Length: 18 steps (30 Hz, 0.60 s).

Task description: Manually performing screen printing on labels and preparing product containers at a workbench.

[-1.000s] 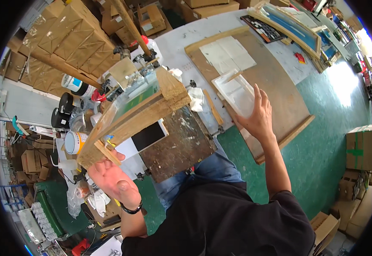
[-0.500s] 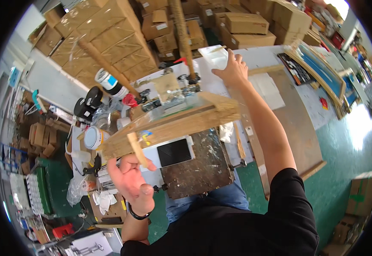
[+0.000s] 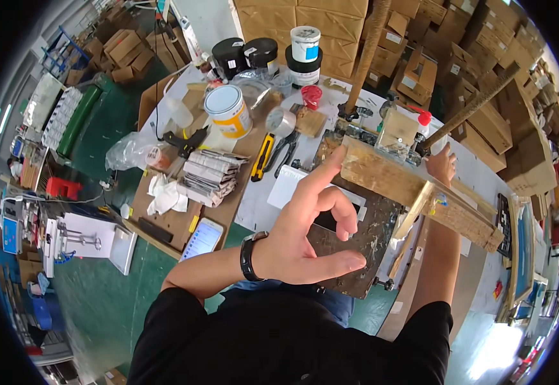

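My left hand (image 3: 295, 240) is open at the centre, index finger raised to the end of the wooden frame beam (image 3: 382, 173), thumb spread and lower fingers bent. A short wooden stick (image 3: 410, 217) crosses the beam. Below lie the stained dark board (image 3: 369, 247) and white paper (image 3: 279, 196), with a dark rectangle partly hidden by the hand. My right hand (image 3: 443, 165) reaches behind the beam near a red-capped bottle (image 3: 430, 131), fingers curled; what they hold is hidden.
Paint cans (image 3: 228, 115), a box cutter (image 3: 261, 157), a glue gun (image 3: 186, 141), folded paper (image 3: 209, 176) and a phone (image 3: 201, 239) crowd the bench's left side. Upright wooden poles (image 3: 366, 54) stand behind the frame, cardboard boxes (image 3: 421, 80) beyond. Framed screens (image 3: 520, 250) are at right.
My view has swung left. My left hand has risen along the frame, its index finger straightened. My right hand is now behind the beam, and the translucent tray it held is out of sight.
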{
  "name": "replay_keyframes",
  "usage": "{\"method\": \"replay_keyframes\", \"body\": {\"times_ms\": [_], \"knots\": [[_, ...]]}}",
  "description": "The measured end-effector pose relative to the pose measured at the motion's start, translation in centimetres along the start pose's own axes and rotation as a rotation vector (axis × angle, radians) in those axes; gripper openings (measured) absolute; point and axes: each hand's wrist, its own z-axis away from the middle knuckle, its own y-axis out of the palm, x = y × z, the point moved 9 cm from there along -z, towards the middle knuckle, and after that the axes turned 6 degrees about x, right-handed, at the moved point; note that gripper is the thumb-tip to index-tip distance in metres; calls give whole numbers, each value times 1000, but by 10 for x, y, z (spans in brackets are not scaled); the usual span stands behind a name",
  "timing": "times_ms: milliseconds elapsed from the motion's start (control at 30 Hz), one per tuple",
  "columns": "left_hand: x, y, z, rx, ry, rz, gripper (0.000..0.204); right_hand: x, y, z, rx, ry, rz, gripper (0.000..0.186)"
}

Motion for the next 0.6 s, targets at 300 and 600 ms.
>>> {"method": "replay_keyframes", "body": {"times_ms": [300, 600], "knots": [[3, -3, 24, -11, 52, -39, 112, 92, -104, 210, -376, -355, -355, 66], [-7, -7, -14, 56, -30, -38, 113, 23, -120, 326, -283, -272, -477, 50]]}}
